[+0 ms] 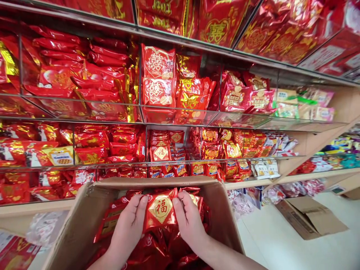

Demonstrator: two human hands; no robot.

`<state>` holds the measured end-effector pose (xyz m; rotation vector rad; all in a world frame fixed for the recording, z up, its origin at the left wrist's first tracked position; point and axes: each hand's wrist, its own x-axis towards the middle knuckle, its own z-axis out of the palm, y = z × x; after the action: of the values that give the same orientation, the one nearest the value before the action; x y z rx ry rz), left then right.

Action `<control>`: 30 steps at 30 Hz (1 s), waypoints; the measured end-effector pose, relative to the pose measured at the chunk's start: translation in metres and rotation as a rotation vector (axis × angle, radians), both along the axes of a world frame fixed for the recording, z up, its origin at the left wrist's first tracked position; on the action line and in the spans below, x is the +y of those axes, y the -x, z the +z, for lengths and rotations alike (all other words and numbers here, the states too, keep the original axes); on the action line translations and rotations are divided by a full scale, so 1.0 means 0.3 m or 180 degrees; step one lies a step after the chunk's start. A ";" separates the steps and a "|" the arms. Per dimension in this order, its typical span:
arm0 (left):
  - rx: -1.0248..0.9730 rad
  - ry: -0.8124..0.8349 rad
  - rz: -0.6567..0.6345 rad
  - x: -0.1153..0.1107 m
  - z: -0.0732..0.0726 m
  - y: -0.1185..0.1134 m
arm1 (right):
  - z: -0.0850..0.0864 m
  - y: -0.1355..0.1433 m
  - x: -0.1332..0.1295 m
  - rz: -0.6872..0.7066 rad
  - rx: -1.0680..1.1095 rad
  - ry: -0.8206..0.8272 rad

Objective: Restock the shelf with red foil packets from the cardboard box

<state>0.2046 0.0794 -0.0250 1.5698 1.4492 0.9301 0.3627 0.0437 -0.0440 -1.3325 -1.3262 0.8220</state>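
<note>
Between my two hands is a red snack packet with a gold diamond and a red character on its front. My left hand grips its left edge between thumb and fingers. The right edge is pinched by my right hand. Both hands are over an open cardboard box, which holds many similar red packets. Part of the pile is hidden under my hands and forearms.
Shelves with clear front guards rise beyond the box, stocked with red and gold packets. A stack of matching packets stands on the lower shelf. A flattened carton lies on the floor at right. Plastic-wrapped bundles sit low at left.
</note>
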 end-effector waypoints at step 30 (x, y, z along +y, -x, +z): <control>0.0786 -0.0649 -0.1293 -0.018 -0.026 0.020 | 0.283 -0.188 0.674 -0.1170 -0.2703 0.0661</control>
<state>0.1985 0.0740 -0.0327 2.0938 1.1532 0.6753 0.4190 0.2460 0.0409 -2.1450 -1.5628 0.1131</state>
